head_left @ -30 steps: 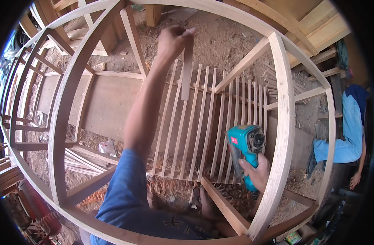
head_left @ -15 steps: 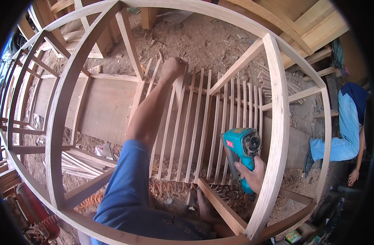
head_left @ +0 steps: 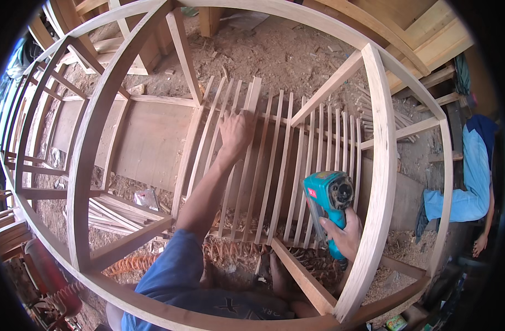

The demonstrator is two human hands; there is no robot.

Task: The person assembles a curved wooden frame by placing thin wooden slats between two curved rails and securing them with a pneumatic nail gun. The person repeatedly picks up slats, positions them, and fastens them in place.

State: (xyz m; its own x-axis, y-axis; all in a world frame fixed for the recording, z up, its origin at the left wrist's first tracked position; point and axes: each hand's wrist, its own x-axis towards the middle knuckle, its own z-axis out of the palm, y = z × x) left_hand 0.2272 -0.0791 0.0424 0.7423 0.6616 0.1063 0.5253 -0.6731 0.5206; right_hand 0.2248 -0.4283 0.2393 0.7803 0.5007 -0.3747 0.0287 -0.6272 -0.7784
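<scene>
The left hand (head_left: 237,132) reaches forward through the curved wooden frame (head_left: 376,165) and lies on the row of thin wooden slats (head_left: 274,165), its grip closed around one slat near that slat's far end, fingers curled over the top of it. The slats stand side by side in a fan, running from a cross rail near the person toward the far side of the frame, close together but with gaps between them. The right hand (head_left: 345,236) is low and to the right, just inside the thick upright rib of the frame, its grip wrapped tight around the handle of a teal nail gun (head_left: 327,198); the tool's round head points up toward the camera and its body lies against the near ends of the right-hand slats. Below the slats, near the person's blue sleeve (head_left: 170,270), an orange coiled hose (head_left: 128,265) lies on the sawdust-covered floor (head_left: 285,55), beside a loose bundle of spare slats (head_left: 114,212). At the right edge another person (head_left: 473,176) in blue clothes crouches well apart from the frame, one hand down by the floor.
</scene>
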